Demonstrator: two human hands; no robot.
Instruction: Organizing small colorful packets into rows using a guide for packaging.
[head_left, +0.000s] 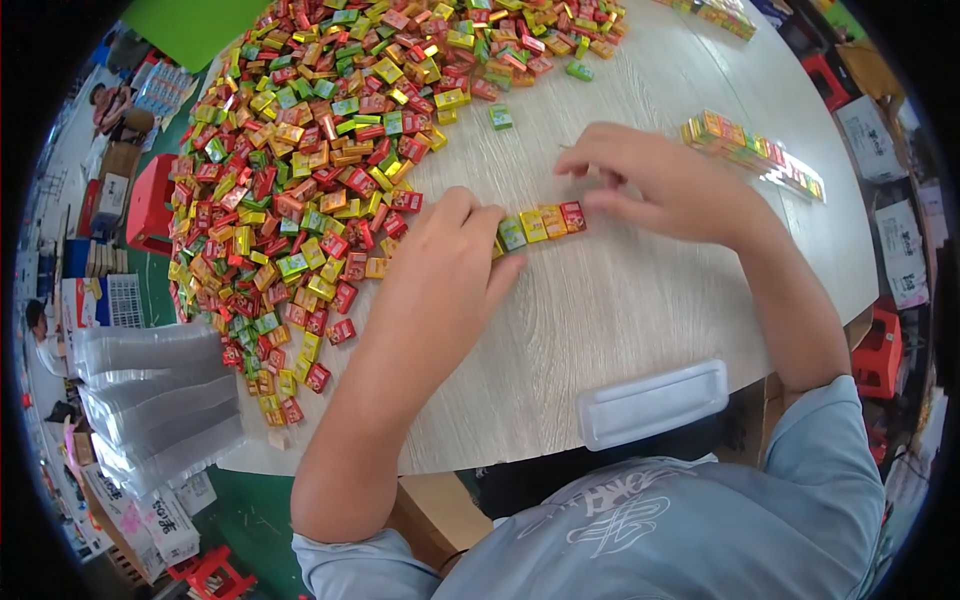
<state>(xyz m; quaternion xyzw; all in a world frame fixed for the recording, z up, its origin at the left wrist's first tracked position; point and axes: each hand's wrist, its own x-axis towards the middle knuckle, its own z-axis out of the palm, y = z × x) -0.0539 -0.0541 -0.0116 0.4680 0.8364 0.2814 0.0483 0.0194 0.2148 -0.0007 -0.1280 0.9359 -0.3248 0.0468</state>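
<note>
A short row of small shiny candy-like boxes [533, 225], green, yellow, orange and red, lies on the table in front of me. My left hand [440, 255] is closed around the row's left end, with a yellow box showing between thumb and fingers. At the other end, my right hand [645, 185] hovers slightly blurred, its thumb beside the red box [572, 216] and its fingers apart from the thumb. Nothing shows in the right hand. Beyond the left hand spreads a large heap of the same boxes [320, 150]; a single green box [500, 117] lies apart from it.
Clear packs filled with rows of boxes [755, 152] lie at the right and far right. A white plastic tray [653, 404] sits at the table's near edge. Stacked clear plastic sleeves [155, 400] stand at the left edge. Red stools [880, 350] surround the pale table [540, 350].
</note>
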